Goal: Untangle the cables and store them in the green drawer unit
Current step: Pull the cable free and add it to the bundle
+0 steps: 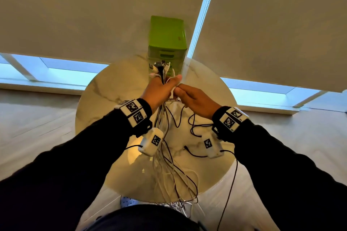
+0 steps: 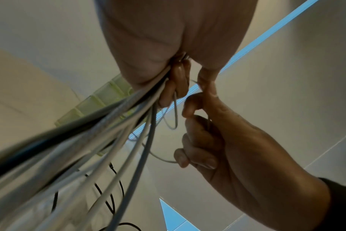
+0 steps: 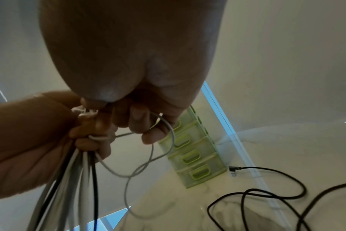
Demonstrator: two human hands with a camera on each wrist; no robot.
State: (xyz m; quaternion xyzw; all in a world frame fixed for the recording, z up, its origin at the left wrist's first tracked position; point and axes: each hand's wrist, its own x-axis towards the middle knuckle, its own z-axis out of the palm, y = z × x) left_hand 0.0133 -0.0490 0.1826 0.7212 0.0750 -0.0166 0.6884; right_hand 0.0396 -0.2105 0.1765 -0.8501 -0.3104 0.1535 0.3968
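Both forearms reach forward over the round marble table, hands raised above its far half and meeting knuckle to knuckle. Left hand: fingers curled into a fist around the bundle of cables, thumb laid along the top toward the right hand. Right hand: fingers curled, pinching a thin grey cable that loops out from beside the left fist; the loop hangs below both hands in the right wrist view.

Bundle orientation: long axis roughly vertical. Plug ends stick up out of the top of the left fist; the mixed white, grey and black strands drop from the fist, pass the near table edge and hang toward the floor.

Green drawer unit: upright at the far edge of the table, just beyond the hands, drawer fronts facing the person. The right wrist view shows a stack of drawers with handles, all pushed in; contents cannot be made out.

A separate black cable lies in loose curves on the table to the right, its angled plug resting near the base of the unit.
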